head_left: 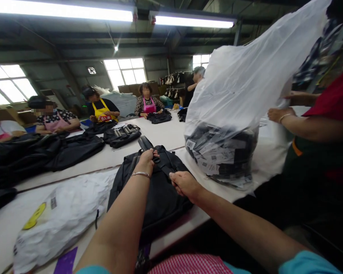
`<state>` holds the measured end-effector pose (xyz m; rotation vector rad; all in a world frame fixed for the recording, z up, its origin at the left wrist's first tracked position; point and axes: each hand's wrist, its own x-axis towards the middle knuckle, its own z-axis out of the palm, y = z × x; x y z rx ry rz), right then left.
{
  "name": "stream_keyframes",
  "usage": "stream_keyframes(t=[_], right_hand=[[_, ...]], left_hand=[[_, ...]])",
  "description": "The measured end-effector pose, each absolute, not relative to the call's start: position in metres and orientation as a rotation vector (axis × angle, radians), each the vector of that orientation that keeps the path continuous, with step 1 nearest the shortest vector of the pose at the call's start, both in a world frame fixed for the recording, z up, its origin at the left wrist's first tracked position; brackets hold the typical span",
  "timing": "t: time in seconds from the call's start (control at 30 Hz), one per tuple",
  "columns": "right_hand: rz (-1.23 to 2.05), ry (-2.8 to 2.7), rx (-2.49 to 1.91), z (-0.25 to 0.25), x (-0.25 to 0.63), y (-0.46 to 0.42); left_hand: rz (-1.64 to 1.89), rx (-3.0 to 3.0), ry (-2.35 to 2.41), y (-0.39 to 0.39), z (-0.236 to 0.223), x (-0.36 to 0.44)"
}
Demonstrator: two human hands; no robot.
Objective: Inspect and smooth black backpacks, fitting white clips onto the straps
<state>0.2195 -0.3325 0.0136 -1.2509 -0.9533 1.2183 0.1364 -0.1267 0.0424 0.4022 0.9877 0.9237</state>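
Observation:
A black backpack [157,198] lies on the white table right in front of me. Fingers of my left hand [149,156] are closed round a black strap [145,143] near its top, where a dark buckle shows. Lower and to the right, my right hand [184,184] pinches a black strap end [166,167] over the bag's front. The straps between the two hands look pulled taut. Part of the backpack is hidden behind my left forearm.
A large clear plastic bag [231,91] full of labelled black items stands at right, beside a person in a red sleeve [334,95]. White plastic packaging [65,213] lies at left. More black bags [122,135] and several seated people line the table's far side.

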Motion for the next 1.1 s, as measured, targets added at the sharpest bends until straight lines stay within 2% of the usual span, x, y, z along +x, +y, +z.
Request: stream_keyframes(t=[0.57,0.83,0.9,0.97,1.03,1.1], right_hand=[[1.222,-0.828,-1.291,0.011,0.219,-0.391],[1.185,-1.024,-1.384,-0.003,0.248,-0.392],[0.991,-1.246,-1.518,-0.008,0.266,-0.389],[0.636,-1.481,-1.627,-0.008,0.28,-0.383],[0.308,-1.614,-1.611,-0.001,0.283,-0.372],[0.165,-1.642,-1.511,0.01,0.275,-0.357]], left_hand=[[0.936,0.42,1.046,-0.128,0.016,0.152],[0.957,0.393,0.908,-0.146,0.044,0.142],[0.966,0.39,0.85,-0.15,0.057,0.132],[0.979,0.383,0.796,-0.157,0.069,0.124],[0.991,0.374,0.752,-0.167,0.078,0.122],[0.997,0.367,0.716,-0.178,0.085,0.125]])
